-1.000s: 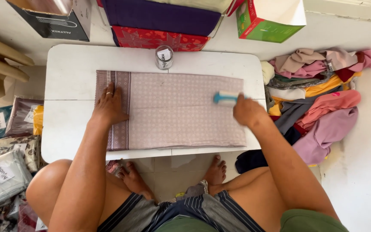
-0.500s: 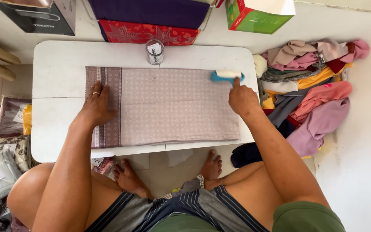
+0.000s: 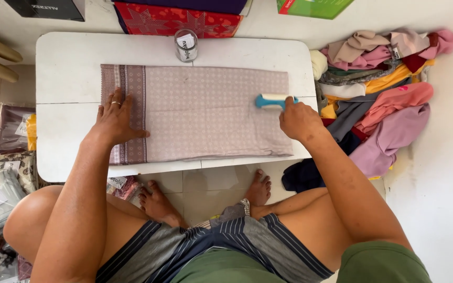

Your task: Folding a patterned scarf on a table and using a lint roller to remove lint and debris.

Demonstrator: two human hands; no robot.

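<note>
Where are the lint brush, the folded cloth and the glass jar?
lint brush (image 3: 268,100), head view, blue handle.
folded cloth (image 3: 211,112), head view, bare middle.
glass jar (image 3: 186,45), head view, labelled side.

head view | straight down from above | close over white table (image 3: 69,57) | no second view

Left hand (image 3: 115,119) pressed flat, fingers spread, on the striped border end of a mauve patterned cloth (image 3: 200,112). Right hand (image 3: 300,119) closed around a blue-and-white roller tool (image 3: 273,100), resting on the cloth's far-right part. Cloth spread across a white low table (image 3: 64,63). Small glass jar (image 3: 186,45) beyond the hands, touching the cloth's far edge. Heap of coloured fabrics (image 3: 378,89) just right of the right hand.
</note>
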